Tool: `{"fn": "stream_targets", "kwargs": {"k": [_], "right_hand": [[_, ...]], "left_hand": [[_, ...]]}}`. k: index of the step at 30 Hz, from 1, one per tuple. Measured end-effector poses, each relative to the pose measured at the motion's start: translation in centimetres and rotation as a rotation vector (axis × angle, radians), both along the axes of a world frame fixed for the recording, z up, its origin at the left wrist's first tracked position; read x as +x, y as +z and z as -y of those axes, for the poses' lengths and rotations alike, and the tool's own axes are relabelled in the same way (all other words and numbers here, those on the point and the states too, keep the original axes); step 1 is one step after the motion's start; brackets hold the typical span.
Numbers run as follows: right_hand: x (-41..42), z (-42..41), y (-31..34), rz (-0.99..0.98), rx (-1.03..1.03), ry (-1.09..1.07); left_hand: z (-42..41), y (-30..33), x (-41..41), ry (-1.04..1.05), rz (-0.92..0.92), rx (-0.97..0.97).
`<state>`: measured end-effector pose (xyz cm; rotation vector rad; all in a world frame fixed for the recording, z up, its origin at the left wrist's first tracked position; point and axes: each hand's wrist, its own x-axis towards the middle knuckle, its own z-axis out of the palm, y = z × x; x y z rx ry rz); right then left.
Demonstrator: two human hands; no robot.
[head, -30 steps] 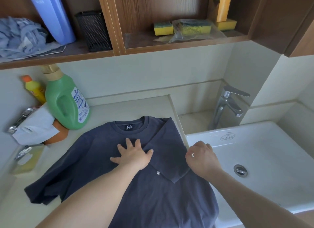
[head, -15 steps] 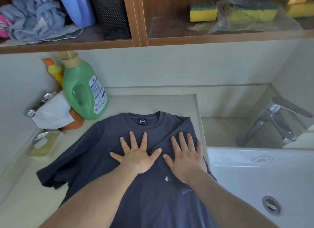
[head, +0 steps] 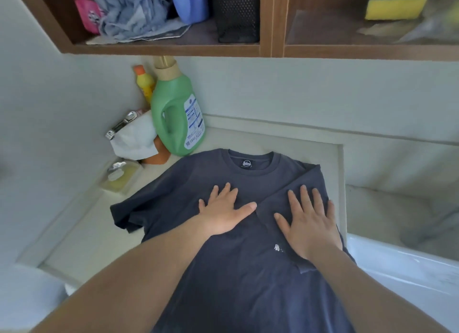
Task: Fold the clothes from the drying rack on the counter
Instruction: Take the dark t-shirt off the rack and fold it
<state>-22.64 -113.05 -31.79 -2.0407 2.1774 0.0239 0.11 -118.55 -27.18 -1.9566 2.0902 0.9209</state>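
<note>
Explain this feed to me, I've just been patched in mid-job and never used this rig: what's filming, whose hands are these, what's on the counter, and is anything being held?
There is no machine here. One wide-angle camera sits on a person's head, looking forward and down, so the two bare arms coming in from the bottom are theirs. A dark blue T-shirt lies front up on the pale counter, collar away from the person. The sleeve on the right is folded in over the chest; the other sleeve lies spread out. The left hand and the right hand both lie flat on the shirt, fingers straight, so nothing is gripped. A green detergent bottle stands at the back left, and a white sink sits to the right.
</note>
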Motion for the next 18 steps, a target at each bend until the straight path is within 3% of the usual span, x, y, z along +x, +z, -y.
{"fn": "stream_targets", "kwargs": {"k": [4, 10, 14, 18], "right_hand": [[0.4, 0.1, 0.4, -0.034, 0.05, -0.016], [6.5, -0.5, 3.5, -0.105, 0.012, -0.025], [17.1, -0.4, 5.1, 0.068, -0.013, 0.167], [26.5, 0.0, 4.8, 0.223, 0.053, 0.184]], "left_hand": [[-0.6, 1.6, 6.1, 0.091, -0.127, -0.119], [0.5, 2.6, 16.9, 0.261, 0.115, -0.444], [0.2, 2.8, 22.1, 0.381, 0.236, -0.344], [0.5, 1.0, 25.6, 0.549, 0.041, -0.222]]}}
